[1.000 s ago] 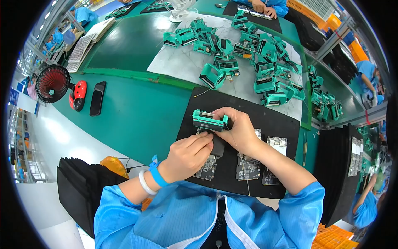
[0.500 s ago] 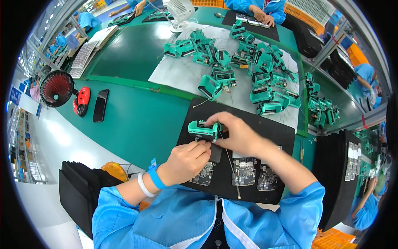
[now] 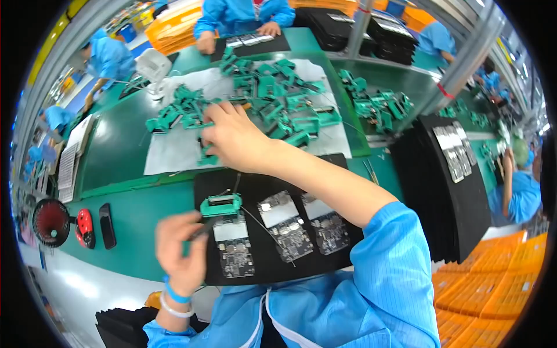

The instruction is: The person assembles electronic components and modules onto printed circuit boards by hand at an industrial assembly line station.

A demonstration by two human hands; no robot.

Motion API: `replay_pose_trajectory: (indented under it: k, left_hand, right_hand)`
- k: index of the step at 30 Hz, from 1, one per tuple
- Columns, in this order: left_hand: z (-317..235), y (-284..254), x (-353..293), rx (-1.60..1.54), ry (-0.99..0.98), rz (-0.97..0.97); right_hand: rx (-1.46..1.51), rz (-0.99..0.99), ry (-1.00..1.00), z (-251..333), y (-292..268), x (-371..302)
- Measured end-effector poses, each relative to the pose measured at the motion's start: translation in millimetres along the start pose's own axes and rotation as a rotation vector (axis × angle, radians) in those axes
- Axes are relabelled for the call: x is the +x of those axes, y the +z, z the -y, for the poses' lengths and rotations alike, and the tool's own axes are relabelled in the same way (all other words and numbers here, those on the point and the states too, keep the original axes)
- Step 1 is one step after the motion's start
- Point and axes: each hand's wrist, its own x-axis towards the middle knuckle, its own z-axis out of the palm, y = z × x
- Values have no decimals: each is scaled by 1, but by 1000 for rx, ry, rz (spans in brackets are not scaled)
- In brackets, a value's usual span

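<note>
My right hand (image 3: 235,136) reaches over the near left part of a pile of green plastic housings (image 3: 270,87), its fingers curled round one green housing (image 3: 207,158) that they largely hide. Closer to me, another green housing (image 3: 221,205) with a thin wire lies at the upper end of a circuit board (image 3: 237,255) on the black mat (image 3: 272,180). My left hand (image 3: 181,249) is beside that board at its left, smeared by motion. Something dark shows near its fingertips; whether it is held is unclear. Two more circuit boards (image 3: 287,229) lie to the right.
A phone (image 3: 107,226), a red and black object (image 3: 85,228) and a small fan (image 3: 53,223) stand at the left. Stacked black sheets (image 3: 444,185) rise at the right. Tweezers (image 3: 370,171) lie near them. Across the bench a co-worker's hands (image 3: 206,43) rest by boards.
The view has shifted to the right. My hands have let go of the housing, now lying on a board. The right hand has moved out to the pile; the left has drawn away leftward.
</note>
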Motion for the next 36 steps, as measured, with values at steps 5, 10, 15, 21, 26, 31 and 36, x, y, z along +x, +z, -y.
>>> replay_pose_trajectory:
  k: [5,10,15,21,26,31,36]
  left_hand:
    - [-25,-2,60,-371,-114,222]
    - [-41,23,62,-908,-348,375]
    - [-39,52,44,-1341,-529,201]
    - [-57,67,51,-1673,-632,261]
    - [-67,85,44,-1729,-689,273]
    - [-72,80,39,-1268,-594,481]
    - [-69,88,-14,-444,88,852]
  right_hand:
    - [216,-63,-72,54,-85,-29]
    - [616,-71,237,62,-113,-83]
    - [743,-683,523,1,-185,-96]
    - [737,-464,645,-22,-208,-117]
    - [1317,20,926,54,-140,-133]
    - [956,-169,1015,42,-151,-154]
    - [1012,-229,1005,16,-137,-143]
